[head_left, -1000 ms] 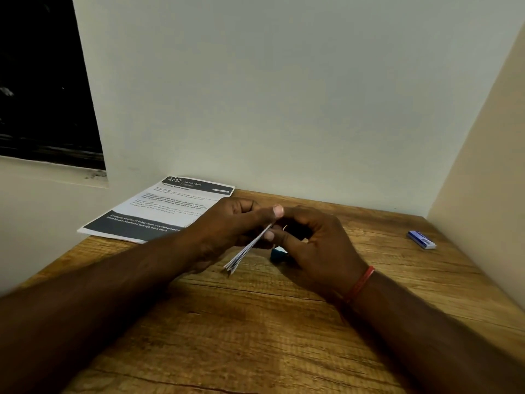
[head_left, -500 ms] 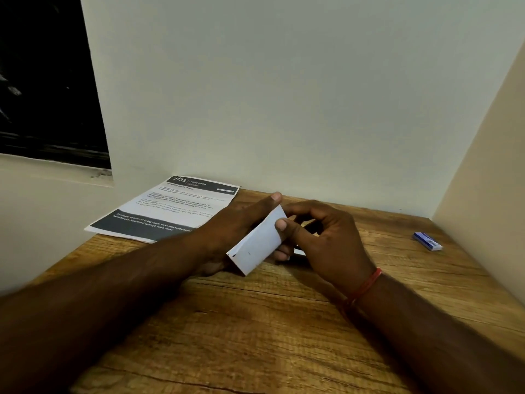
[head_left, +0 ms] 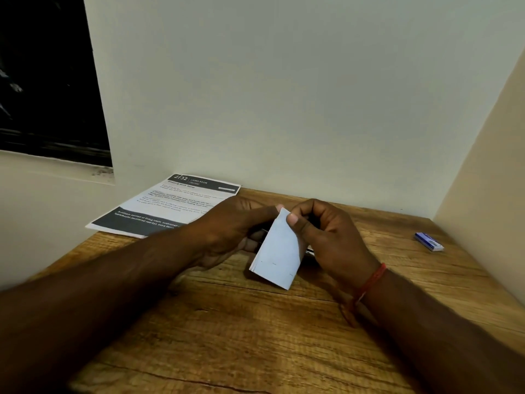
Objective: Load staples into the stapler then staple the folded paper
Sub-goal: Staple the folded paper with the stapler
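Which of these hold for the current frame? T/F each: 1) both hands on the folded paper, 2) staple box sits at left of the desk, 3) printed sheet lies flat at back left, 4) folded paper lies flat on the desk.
1) Both the left hand and the right hand hold the folded paper. True.
2) The staple box sits at the left. False: it lies at the far right, near the side wall.
3) The printed sheet lies flat at back left. True.
4) The folded paper lies flat on the desk. False: it is held up, tilted, face toward the camera.

white folded paper, brown woodgrain table, blue staple box.
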The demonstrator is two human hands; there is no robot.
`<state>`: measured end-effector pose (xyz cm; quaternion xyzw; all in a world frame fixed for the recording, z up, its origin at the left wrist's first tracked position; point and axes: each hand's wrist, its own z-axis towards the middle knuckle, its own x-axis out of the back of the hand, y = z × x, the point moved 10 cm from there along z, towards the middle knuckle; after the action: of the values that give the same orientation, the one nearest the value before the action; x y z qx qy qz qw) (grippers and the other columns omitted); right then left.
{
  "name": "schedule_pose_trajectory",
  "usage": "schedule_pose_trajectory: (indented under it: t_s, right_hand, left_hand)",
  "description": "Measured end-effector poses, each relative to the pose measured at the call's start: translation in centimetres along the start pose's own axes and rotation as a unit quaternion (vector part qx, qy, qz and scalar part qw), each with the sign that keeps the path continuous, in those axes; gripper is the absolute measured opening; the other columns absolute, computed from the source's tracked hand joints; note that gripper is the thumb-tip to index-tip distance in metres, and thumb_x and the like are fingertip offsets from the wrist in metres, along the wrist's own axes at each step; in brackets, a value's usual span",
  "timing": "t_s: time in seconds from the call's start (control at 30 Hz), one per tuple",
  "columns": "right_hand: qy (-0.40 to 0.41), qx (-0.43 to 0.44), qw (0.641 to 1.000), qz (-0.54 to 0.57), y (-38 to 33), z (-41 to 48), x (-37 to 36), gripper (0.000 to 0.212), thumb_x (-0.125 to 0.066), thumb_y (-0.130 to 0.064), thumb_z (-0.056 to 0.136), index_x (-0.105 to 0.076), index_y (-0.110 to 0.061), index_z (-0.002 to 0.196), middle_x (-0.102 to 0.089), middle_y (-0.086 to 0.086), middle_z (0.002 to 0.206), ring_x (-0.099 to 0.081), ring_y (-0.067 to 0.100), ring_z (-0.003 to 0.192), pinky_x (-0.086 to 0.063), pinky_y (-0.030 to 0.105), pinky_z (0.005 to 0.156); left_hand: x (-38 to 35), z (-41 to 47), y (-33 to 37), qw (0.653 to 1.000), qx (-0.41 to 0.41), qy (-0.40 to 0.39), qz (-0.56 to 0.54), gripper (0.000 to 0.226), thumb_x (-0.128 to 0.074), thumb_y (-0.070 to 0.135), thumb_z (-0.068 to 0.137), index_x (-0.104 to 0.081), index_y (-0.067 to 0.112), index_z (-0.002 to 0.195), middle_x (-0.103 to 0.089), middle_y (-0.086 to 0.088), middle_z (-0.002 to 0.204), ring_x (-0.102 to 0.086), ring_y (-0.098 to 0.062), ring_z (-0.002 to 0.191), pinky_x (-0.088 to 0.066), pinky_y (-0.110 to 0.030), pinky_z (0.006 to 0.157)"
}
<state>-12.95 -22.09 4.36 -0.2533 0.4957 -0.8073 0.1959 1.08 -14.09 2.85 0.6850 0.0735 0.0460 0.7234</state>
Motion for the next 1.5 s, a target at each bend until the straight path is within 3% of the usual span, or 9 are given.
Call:
schedule_pose_trajectory:
  t_s: [0.1, 0.33, 0.5, 0.67, 0.83, 1.03, 1.13, 1.33, 1.5]
  right_hand:
    - [0.015, -0.013, 1.0, 0.016, -0.1, -0.1, 0.2, 0.018, -0.074, -0.021, 0.105, -0.074, -0.022, 0.088, -0.08, 0.014, 0.103, -0.076, 0.016, 0.089, -0.06, 0.041, 0.075]
    - [0.031, -0.036, 0.998, 0.035, 0.6, 0.0, 0.5, 0.021, -0.074, -0.028, 0.106, -0.074, -0.03, 0.085, -0.078, 0.013, 0.116, -0.072, 0.047, 0.117, -0.059, 0.074, 0.094]
    - [0.053, -0.017, 0.998, 0.021, 0.3, 0.3, 1.3, 0.029, -0.072, -0.025, 0.107, -0.073, -0.035, 0.08, -0.076, 0.013, 0.11, -0.071, 0.027, 0.099, -0.059, 0.044, 0.079]
    - [0.054, -0.018, 0.998, 0.027, 0.4, 0.3, 1.4, 0.03, -0.069, -0.025, 0.108, -0.072, -0.035, 0.08, -0.077, -0.001, 0.096, -0.071, 0.017, 0.091, -0.058, 0.041, 0.077]
    - [0.067, 0.004, 0.996, 0.062, 0.4, 0.4, 2.0, 0.016, -0.068, -0.023, 0.109, -0.073, -0.019, 0.095, -0.076, 0.027, 0.112, -0.071, 0.052, 0.107, -0.061, 0.055, 0.088]
    - [0.1, -0.006, 0.987, 0.123, 0.9, 0.5, 2.6, 0.01, -0.069, -0.024, 0.108, -0.075, -0.019, 0.102, -0.08, 0.018, 0.111, -0.072, 0.029, 0.097, -0.061, 0.055, 0.089]
    - [0.107, 0.022, 0.994, 0.025, 0.1, 0.4, 3.2, 0.005, -0.074, -0.016, 0.105, -0.076, -0.02, 0.108, -0.081, 0.006, 0.107, -0.076, 0.018, 0.097, -0.063, 0.048, 0.089]
    - [0.096, 0.069, 0.99, -0.077, -1.2, 0.5, 3.5, 0.018, -0.085, -0.005, 0.094, -0.078, -0.021, 0.098, -0.08, 0.0, 0.093, -0.077, 0.02, 0.089, -0.067, 0.038, 0.084]
    - [0.089, 0.103, 0.988, -0.071, -1.9, 0.3, 3.7, 0.018, -0.082, 0.01, 0.09, -0.081, -0.008, 0.093, -0.086, -0.002, 0.102, -0.081, 0.009, 0.105, -0.065, 0.025, 0.096]
  left_hand:
    - [0.3, 0.2, 0.1, 1.0, -0.01, 0.003, -0.004, 0.027, -0.073, 0.027, 0.107, -0.085, 0.002, 0.105, -0.085, -0.017, 0.099, -0.081, -0.022, 0.09, -0.067, -0.041, 0.087]
    - [0.8, 0.3, 0.0, 1.0, -0.015, 0.007, -0.003, 0.039, -0.082, 0.021, 0.097, -0.077, -0.01, 0.12, -0.081, -0.032, 0.117, -0.077, -0.028, 0.095, -0.067, -0.034, 0.076]
    - [0.8, 0.3, -0.1, 1.0, -0.023, 0.011, 0.01, 0.018, -0.083, 0.013, 0.098, -0.082, -0.004, 0.103, -0.082, -0.026, 0.102, -0.078, -0.028, 0.089, -0.065, -0.031, 0.068]
    - [1.1, 0.5, -0.2, 0.999, -0.022, 0.026, 0.034, 0.016, -0.084, 0.009, 0.097, -0.081, -0.006, 0.102, -0.085, -0.021, 0.103, -0.081, -0.028, 0.092, -0.066, -0.044, 0.087]
    - [0.4, 0.4, -0.3, 0.996, -0.044, 0.026, 0.069, 0.009, -0.085, 0.004, 0.095, -0.082, -0.003, 0.1, -0.083, -0.009, 0.087, -0.075, -0.014, 0.08, -0.063, -0.032, 0.076]
    - [1.5, 0.5, 1.1, 0.991, -0.095, 0.067, 0.066, 0.008, -0.077, 0.009, 0.104, -0.082, 0.006, 0.099, -0.084, 0.003, 0.084, -0.078, -0.006, 0.08, -0.066, -0.026, 0.072]
    - [2.4, 0.3, 2.2, 0.982, -0.135, 0.108, 0.072, 0.011, -0.077, 0.014, 0.104, -0.084, 0.01, 0.096, -0.084, 0.005, 0.082, -0.076, -0.005, 0.079, -0.064, -0.029, 0.072]
    - [3.7, 1.2, 1.1, 0.991, -0.081, 0.11, 0.0, 0.061, -0.07, 0.072, 0.09, -0.088, 0.014, 0.096, -0.087, -0.008, 0.107, -0.078, -0.021, 0.101, -0.061, -0.04, 0.095]
    - [3.2, 1.7, -1.4, 0.992, 0.009, 0.06, -0.106, 0.059, -0.092, 0.035, 0.088, -0.073, 0.0, 0.132, -0.083, -0.017, 0.119, -0.081, -0.034, 0.114, -0.066, -0.048, 0.101]
